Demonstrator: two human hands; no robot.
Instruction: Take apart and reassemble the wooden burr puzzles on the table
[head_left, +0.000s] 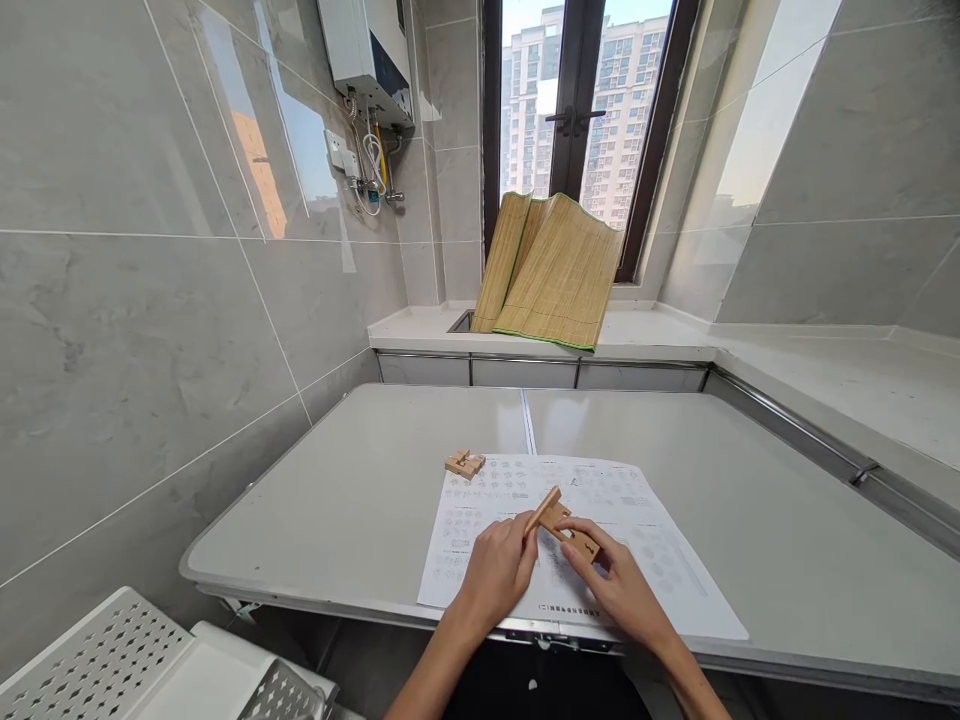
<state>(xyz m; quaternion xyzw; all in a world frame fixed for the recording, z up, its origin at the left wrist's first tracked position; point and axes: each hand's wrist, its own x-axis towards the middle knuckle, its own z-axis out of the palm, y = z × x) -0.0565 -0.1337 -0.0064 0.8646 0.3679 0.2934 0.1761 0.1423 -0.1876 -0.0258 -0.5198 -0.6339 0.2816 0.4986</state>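
Note:
Over a large printed sheet (660, 560) I hold wooden puzzle pieces in both hands. My left hand (501, 562) is closed around a narrow wooden puzzle piece (544, 506), which slants up to the right. My right hand (611, 575) pinches a flat, notched wooden puzzle piece (586, 545) with a dark mark near its lower end. The two pieces meet between my hands; whether they are locked together I cannot tell. A few more wooden pieces (465, 463) lie in a small cluster at the sheet's far left corner.
The sheet lies on a pale folding table (315, 500) with a seam down its middle. Behind it, a bamboo mat (562, 270) leans on the white counter (645, 325) by the window. White perforated plastic racks (97, 650) stand at lower left. A water heater (367, 60) hangs on the wall.

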